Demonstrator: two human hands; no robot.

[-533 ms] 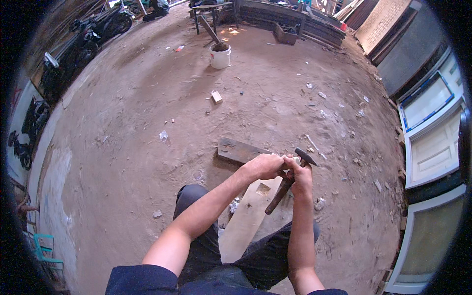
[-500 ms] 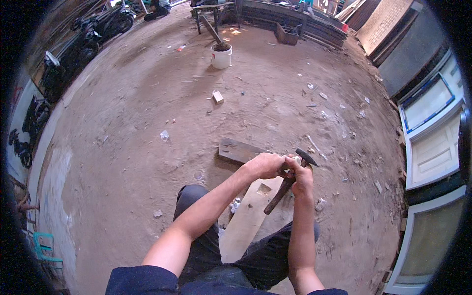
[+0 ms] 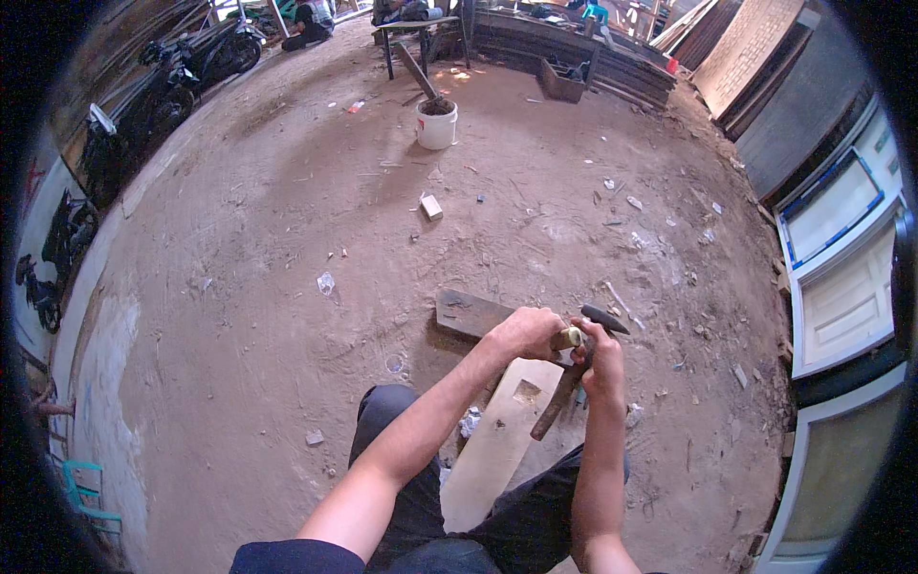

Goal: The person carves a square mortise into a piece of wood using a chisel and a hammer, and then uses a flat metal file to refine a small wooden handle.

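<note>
My left hand [image 3: 529,335] is closed round a short tool handle with a pale round end [image 3: 571,337]; the rest of that tool is hidden by my fingers. Close beside it, my right hand [image 3: 601,364] grips a hammer [image 3: 550,411] just below its dark head, the wooden handle slanting down toward me. Fingers of my right hand are at the pale end too. Below both hands lies a light wooden plank [image 3: 483,459] between my legs, with a rectangular recess cut near its far end. A darker wood block [image 3: 469,311] lies crosswise beyond it, partly behind my left hand.
Scraps and litter dot the dirt floor, including a small wood offcut [image 3: 431,208]. Farther off stands a white bucket [image 3: 436,129] with a board in it. Motorbikes [image 3: 172,96] line the left; door panels [image 3: 841,306] lean on the right. A person [image 3: 311,24] sits far back.
The whole view has shifted, so the floor and plank appear lower and slightly to the right. My hands stay together, still holding the hammer and the pale-ended tool handle.
</note>
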